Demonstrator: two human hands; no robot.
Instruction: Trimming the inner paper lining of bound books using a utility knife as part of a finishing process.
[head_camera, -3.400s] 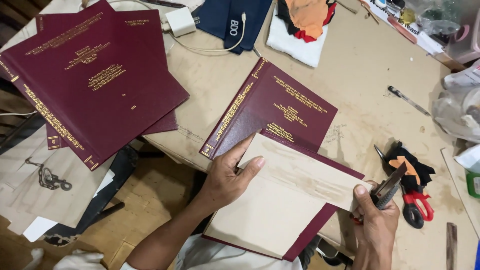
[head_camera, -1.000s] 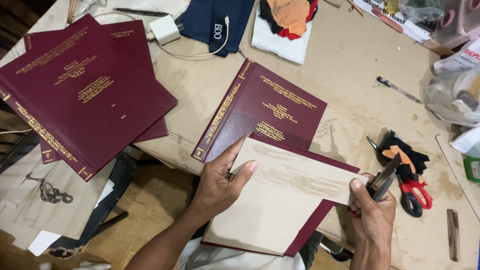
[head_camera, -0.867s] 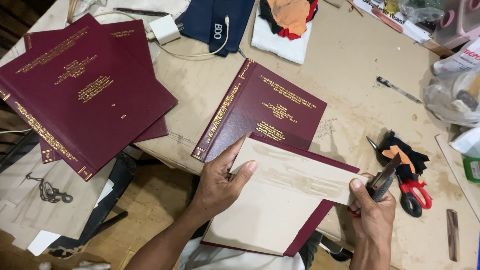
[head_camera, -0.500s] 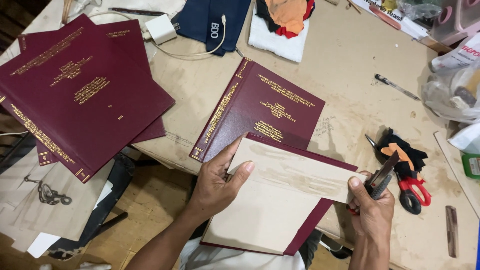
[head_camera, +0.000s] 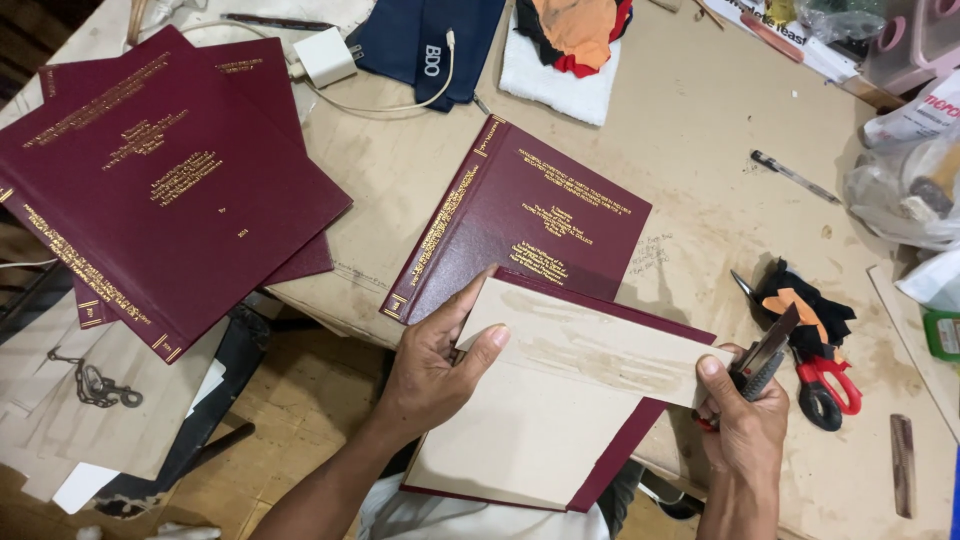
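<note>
Little changed since the earlier frame: left hand (head_camera: 432, 368) still pinching the folded tan endpaper (head_camera: 560, 400) of the open maroon book (head_camera: 610, 470) at the table (head_camera: 700, 130) edge. Right hand (head_camera: 745, 420) closed around a utility knife (head_camera: 765, 352) at the sheet's corner. Trimming apparently underway; next, a steady cut.

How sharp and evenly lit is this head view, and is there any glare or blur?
Head view: sharp overall, soft even light; faint sheen on the stacked maroon books; left hand and right hand unblurred; floor corner lower left darker.
</note>
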